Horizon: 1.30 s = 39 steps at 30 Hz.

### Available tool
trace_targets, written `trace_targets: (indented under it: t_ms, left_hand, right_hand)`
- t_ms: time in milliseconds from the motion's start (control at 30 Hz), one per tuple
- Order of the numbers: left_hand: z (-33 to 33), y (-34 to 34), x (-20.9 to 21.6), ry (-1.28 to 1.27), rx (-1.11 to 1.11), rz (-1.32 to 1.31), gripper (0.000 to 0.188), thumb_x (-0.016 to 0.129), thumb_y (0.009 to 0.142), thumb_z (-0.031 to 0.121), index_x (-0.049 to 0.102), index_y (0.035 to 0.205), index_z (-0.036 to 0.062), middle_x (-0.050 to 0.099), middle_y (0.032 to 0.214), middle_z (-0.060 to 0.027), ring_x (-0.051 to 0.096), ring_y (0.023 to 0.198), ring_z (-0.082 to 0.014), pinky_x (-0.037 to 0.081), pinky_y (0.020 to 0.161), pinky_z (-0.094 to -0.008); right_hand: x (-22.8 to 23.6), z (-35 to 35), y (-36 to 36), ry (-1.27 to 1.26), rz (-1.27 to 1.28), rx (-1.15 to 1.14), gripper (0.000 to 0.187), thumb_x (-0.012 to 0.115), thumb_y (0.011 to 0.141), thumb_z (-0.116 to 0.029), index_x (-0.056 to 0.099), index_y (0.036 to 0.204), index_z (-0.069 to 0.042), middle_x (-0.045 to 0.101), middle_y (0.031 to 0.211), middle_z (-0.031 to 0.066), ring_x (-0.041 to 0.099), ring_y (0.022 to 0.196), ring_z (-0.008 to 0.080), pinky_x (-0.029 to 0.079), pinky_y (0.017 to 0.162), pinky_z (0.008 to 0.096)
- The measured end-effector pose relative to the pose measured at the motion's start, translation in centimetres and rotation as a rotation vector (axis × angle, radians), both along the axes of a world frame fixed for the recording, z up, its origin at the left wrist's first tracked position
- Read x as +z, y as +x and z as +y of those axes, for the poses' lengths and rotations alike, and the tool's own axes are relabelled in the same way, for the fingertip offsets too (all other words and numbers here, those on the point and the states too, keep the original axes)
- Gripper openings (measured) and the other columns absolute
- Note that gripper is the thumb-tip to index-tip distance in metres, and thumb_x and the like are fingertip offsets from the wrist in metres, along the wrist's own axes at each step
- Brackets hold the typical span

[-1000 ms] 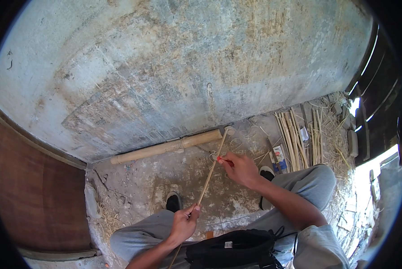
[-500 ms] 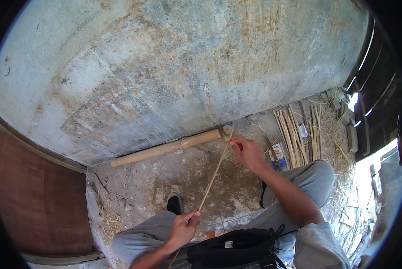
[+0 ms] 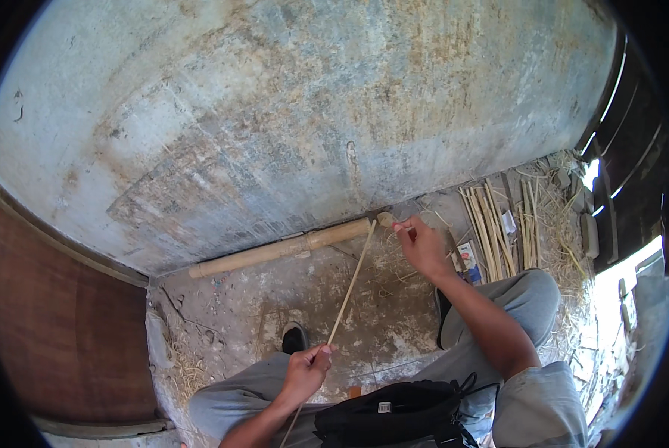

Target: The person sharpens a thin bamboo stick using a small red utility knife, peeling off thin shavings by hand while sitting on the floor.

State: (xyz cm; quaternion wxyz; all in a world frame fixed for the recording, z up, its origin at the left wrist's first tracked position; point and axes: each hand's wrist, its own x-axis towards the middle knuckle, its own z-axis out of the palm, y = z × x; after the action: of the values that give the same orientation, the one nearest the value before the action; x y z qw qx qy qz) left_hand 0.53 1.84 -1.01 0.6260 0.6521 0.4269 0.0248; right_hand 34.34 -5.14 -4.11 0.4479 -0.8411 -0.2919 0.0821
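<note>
Head view, seated on the concrete floor (image 3: 275, 299), facing the weathered wall (image 3: 312, 112). Landmark: the thick bamboo pole (image 3: 282, 249) lying along the base of that wall.

Left hand (image 3: 305, 371): clenched around the near end of a thin bamboo strip (image 3: 349, 280), well short of the pole, above my left knee. The strip runs up and away from this grip; its far tip reaches the pole's right end.

Right hand (image 3: 422, 246): just right of the pole's right end, fingers pinched on a small tool with a red tip (image 3: 399, 225); I cannot tell its blade or exact kind. It sits at the strip's far tip.

To do this pass well, my judgement: keep the left grip firm and low so the strip does not flex or twist; hold the tool at a shallow angle to the strip; keep the thumb off the cutting line.

Other items: bundle of split bamboo strips (image 3: 491, 231) right of the pole, black bag (image 3: 394, 418) on my lap.
</note>
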Motion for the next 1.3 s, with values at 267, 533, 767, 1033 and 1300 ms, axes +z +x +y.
trace_targets:
  t_ms: [267,533,767,1033,1300]
  left_hand:
    - [0.6,1.4,1.0,-0.363,0.046,-0.032,0.035,0.044,0.109,0.031,0.061,0.119,0.0015,0.043,0.070,0.0047,0.034,0.051,-0.0045,0.029,0.045,-0.0233]
    - [0.0,1.8,0.6,-0.314,-0.012,-0.053,0.038,0.042,0.109,0.035,0.060,0.117,0.0028,0.042,0.068,0.0040,0.034,0.050,-0.0041,0.027,0.045,-0.0221]
    - [-0.7,1.8,-0.3,-0.070,-0.078,-0.066,0.032,0.041,0.110,0.029,0.060,0.112,0.0034,0.044,0.067,0.0042,0.035,0.051,-0.0037,0.030,0.046,-0.0222]
    - [-1.5,1.0,0.2,0.324,-0.216,-0.009,0.027,0.043,0.108,0.024,0.059,0.103,0.0033,0.051,0.066,-0.0005,0.047,0.057,-0.0081,0.042,0.055,-0.0271]
    - [-2.2,0.4,1.3,0.385,-0.262,0.041,0.024,0.045,0.107,0.021,0.059,0.102,0.0024,0.054,0.063,-0.0042,0.052,0.055,-0.0124,0.044,0.055,-0.0311]
  right_hand:
    - [1.5,-0.5,-5.3,0.077,-0.048,0.305,0.024,0.066,0.096,-0.028,0.066,0.094,-0.004,0.067,0.070,0.0148,0.067,0.060,0.0298,0.051,0.057,0.0391]
    - [2.2,-1.8,-6.1,0.136,-0.070,0.441,0.016,0.066,0.095,-0.023,0.064,0.097,-0.007,0.067,0.075,0.0137,0.068,0.067,0.0345,0.051,0.058,0.0436]
    - [1.8,-1.9,-6.1,0.129,-0.165,0.450,0.016,0.066,0.095,-0.024,0.064,0.095,-0.008,0.068,0.078,0.0121,0.067,0.066,0.0340,0.051,0.056,0.0447]
    - [1.3,-1.8,-6.0,0.107,-0.235,0.453,0.016,0.066,0.094,-0.025,0.064,0.092,-0.008,0.068,0.078,0.0114,0.067,0.066,0.0341,0.051,0.056,0.0450]
    - [1.4,-1.5,-4.1,0.019,-0.179,0.373,0.020,0.064,0.095,-0.029,0.066,0.091,-0.009,0.070,0.080,0.0118,0.067,0.069,0.0362,0.052,0.059,0.0474]
